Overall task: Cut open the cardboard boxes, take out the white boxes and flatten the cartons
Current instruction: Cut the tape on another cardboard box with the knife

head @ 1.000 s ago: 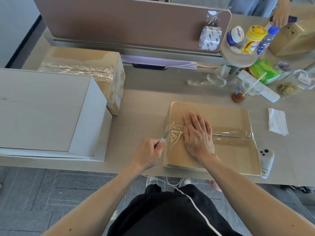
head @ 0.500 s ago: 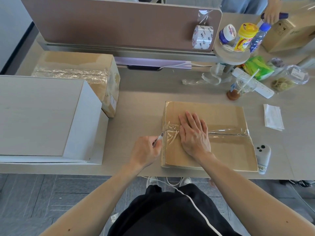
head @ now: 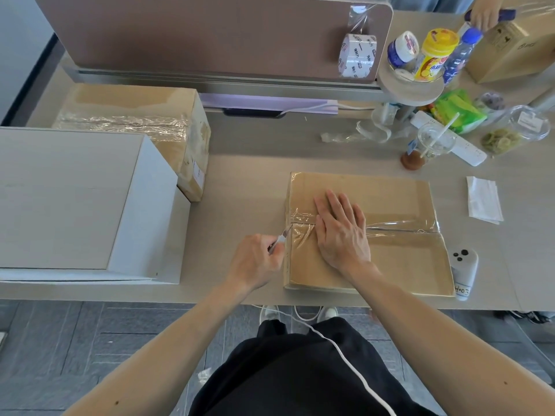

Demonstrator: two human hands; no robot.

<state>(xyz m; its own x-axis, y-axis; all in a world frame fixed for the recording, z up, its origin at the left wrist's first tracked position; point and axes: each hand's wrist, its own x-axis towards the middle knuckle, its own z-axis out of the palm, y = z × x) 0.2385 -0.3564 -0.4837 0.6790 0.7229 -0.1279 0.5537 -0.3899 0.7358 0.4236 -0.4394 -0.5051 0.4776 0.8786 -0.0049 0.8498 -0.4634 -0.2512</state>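
Left grip (head: 255, 259) pinches a thin silver blade (head: 280, 238) at the tape seam of the low brown cardboard carton (head: 390, 199) on the worktop (head: 246, 163). Right grip (head: 342, 232), fingers straight, presses it. The taller taped brown carton (head: 135, 100) waits unopened.

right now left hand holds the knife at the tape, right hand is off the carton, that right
No: the head view shows the right hand flat on the carton, not off it. The left hand does hold the knife at the tape.

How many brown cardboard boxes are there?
3: the centre box under the right hand, the taped box back left behind the white box, the corner box far right. Others may be hidden.
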